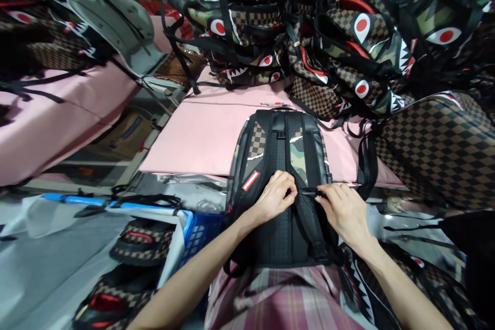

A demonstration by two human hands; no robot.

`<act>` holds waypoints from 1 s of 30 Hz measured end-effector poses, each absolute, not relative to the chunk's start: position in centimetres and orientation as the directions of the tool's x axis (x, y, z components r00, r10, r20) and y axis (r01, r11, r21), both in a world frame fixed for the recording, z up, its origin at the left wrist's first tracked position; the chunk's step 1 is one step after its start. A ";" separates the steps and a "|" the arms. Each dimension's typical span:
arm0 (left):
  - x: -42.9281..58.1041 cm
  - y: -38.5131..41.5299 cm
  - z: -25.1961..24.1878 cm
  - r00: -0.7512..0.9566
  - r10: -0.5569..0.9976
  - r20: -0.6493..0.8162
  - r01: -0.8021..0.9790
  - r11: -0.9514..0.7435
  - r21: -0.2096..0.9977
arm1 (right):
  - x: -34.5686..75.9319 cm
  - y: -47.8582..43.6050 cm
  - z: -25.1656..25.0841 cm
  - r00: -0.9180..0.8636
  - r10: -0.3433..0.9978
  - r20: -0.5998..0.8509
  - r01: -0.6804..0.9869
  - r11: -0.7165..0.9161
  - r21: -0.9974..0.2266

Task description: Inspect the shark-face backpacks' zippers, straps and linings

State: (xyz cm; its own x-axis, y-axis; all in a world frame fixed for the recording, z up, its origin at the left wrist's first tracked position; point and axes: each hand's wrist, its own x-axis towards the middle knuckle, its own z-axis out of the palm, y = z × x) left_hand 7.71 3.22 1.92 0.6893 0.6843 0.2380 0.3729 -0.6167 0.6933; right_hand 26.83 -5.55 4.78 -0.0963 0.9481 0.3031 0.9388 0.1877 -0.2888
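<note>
A black backpack point(278, 237) lies with its back panel and shoulder straps facing up, its top on the pink table and its lower end at my lap. Its straps carry brown checkered and camouflage patches, and a red label point(250, 180) sits on the left one. My left hand point(276, 196) is closed in a pinch over the middle of the back panel; what its fingertips hold is hidden. My right hand point(346, 211) pinches a narrow black strap point(309, 192) over the right shoulder strap. That strap reaches across toward my left fingers.
Several shark-face backpacks point(361, 26) are piled at the back of the pink table point(201, 134). A checkered bag point(441, 144) stands at the right. On the left are a blue crate point(197, 234) with bags beside it and a grey chair point(112, 20).
</note>
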 end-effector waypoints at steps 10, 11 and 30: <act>8.1 2.3 1.3 0.611 0.740 0.279 0.391 -0.589 0.707 | 24.9 -4.8 5.2 -0.334 0.870 0.363 0.941 0.331 0.074; 8.1 2.1 1.2 0.586 0.765 0.269 0.381 -0.552 0.741 | 25.0 -4.9 5.2 -0.310 0.878 0.363 0.948 0.314 0.051; 7.7 2.1 1.0 0.451 0.886 0.109 0.253 -0.244 0.936 | 24.9 -2.8 4.8 -0.228 0.936 0.270 0.930 0.291 -0.223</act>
